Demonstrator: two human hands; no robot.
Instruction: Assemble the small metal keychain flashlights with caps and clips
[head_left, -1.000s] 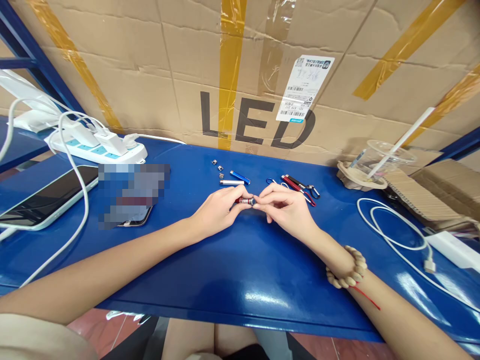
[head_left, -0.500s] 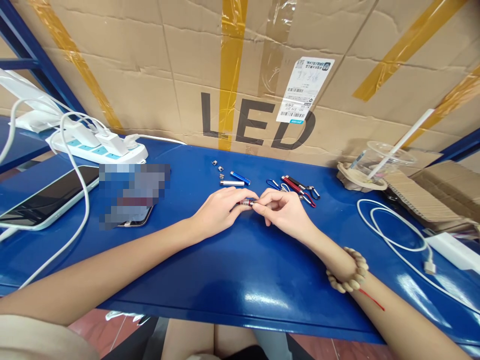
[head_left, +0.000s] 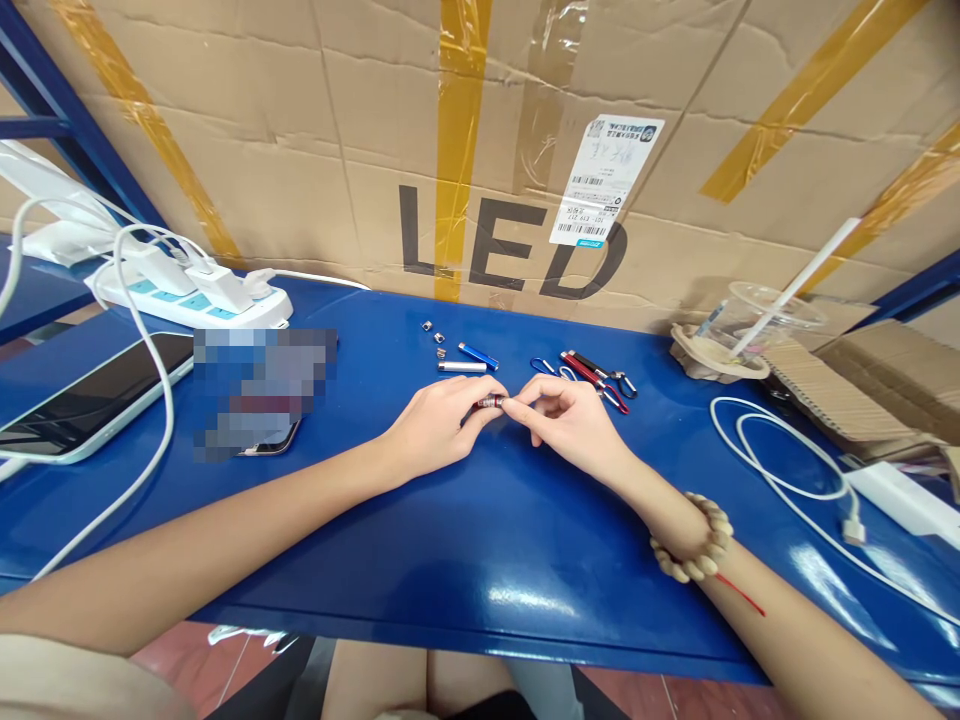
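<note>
My left hand [head_left: 442, 418] is closed in a pinch around a small dark red tube [head_left: 491, 401] with pale print, like the body of a keychain flashlight. My right hand [head_left: 561, 412] pinches the tube's right end between thumb and forefinger; its other fingers are curled. Much of the tube is covered by fingers. Just beyond my left hand lie a silver tube [head_left: 462, 368], a blue tube [head_left: 478, 356] and small metal end pieces [head_left: 439, 338]. Behind my right hand are a red tube [head_left: 580, 368] and a black tube [head_left: 589, 363], with small carabiner clips [head_left: 616, 399] beside them.
A large cardboard box [head_left: 360, 120] stands along the back of the blue table [head_left: 420, 560]. At left are a power strip [head_left: 255, 308], a phone [head_left: 97, 390] and a blurred-out item. Rightward sit a plastic cup with a straw [head_left: 772, 310], a white cable [head_left: 772, 470] and an open carton [head_left: 847, 390].
My right thumb and forefinger have shifted slightly at the tube's right end. Both hands otherwise keep their place, and the view has moved a little.
</note>
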